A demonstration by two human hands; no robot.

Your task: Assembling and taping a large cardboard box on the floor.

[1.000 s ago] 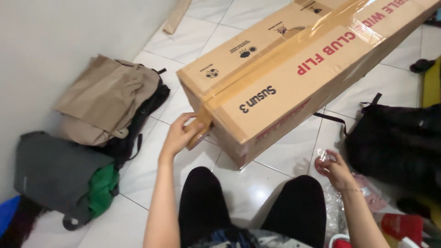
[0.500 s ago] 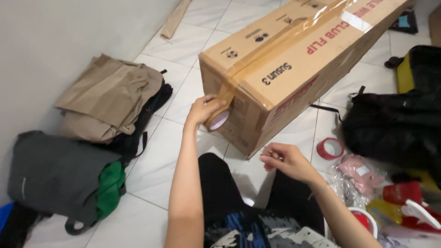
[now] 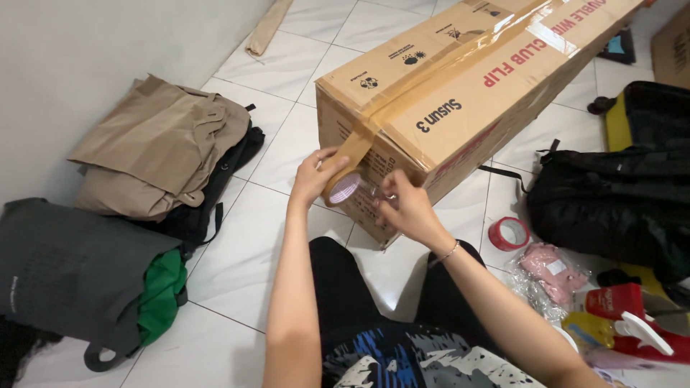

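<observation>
We see our left hand point(image 3: 314, 174) closed on a roll of brown packing tape point(image 3: 343, 188), pinching it against the near end face of the long brown cardboard box point(image 3: 460, 108) that lies on the white tiled floor point(image 3: 237, 266). Our right hand point(image 3: 404, 207) sits just beside the roll at its 3 o'clock, fingers curled toward the same end face; whether it grips the tape or only presses the cardboard we cannot tell. A strip of brown tape point(image 3: 431, 79) runs from the roll up over the edge and along the box top.

The box's long axis runs from our hands out toward 1 o'clock, so its taped seam leads away from us. Both hands are at the near end, the left one on the roll itself.

A red-cored tape roll point(image 3: 509, 233) lies on the floor at 4 o'clock of the right hand, near a black backpack point(image 3: 611, 201). Folded tan cloth point(image 3: 154, 147) lies at 9 o'clock.
</observation>
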